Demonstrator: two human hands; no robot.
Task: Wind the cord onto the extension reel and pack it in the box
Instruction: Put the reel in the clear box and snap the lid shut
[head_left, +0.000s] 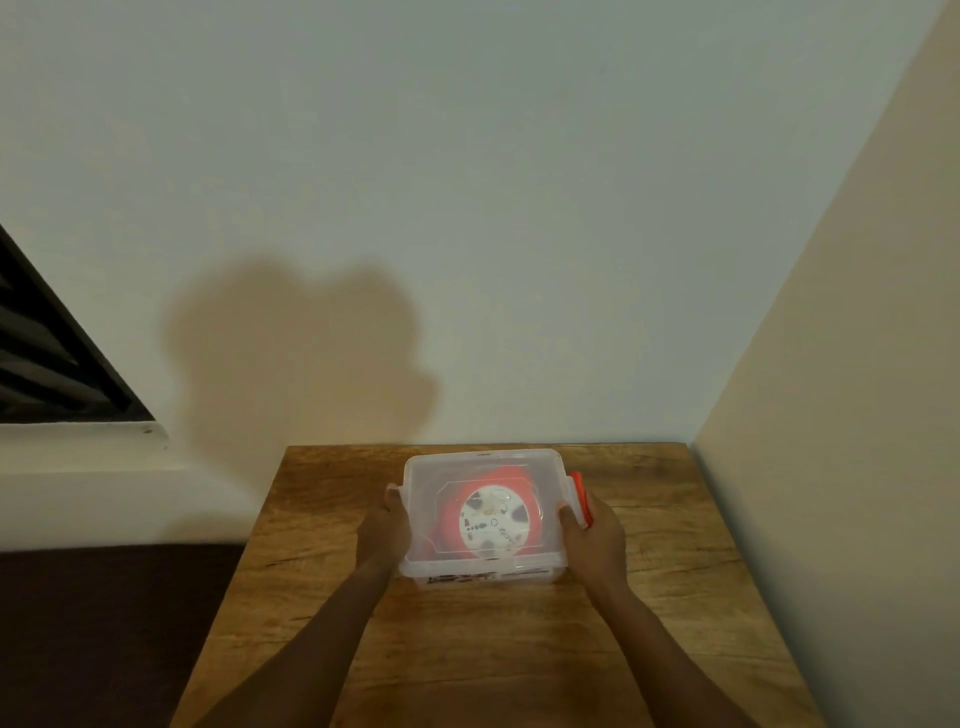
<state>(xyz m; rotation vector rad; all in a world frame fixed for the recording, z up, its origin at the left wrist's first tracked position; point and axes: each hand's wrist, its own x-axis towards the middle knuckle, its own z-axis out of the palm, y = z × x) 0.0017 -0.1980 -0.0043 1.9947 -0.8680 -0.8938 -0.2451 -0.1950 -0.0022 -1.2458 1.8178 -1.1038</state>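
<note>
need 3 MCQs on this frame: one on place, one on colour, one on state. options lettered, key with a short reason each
1. Where is the reel?
A. Inside the clear box
B. On the bare table beside the box
C. In the left hand

2. What colour is the latch on the box's right side?
A. Blue
B. Orange-red
C. Black

3. What state is the box in?
A. Lid off, lying beside it
B. Lid on, a hand at each side
C. Tipped on its side

Key:
1 A, the reel shows through the clear lid.
2 B, the orange-red latch shows by the right hand.
3 B, the lid covers the box on the table; the left hand and right hand hold its sides.
</note>
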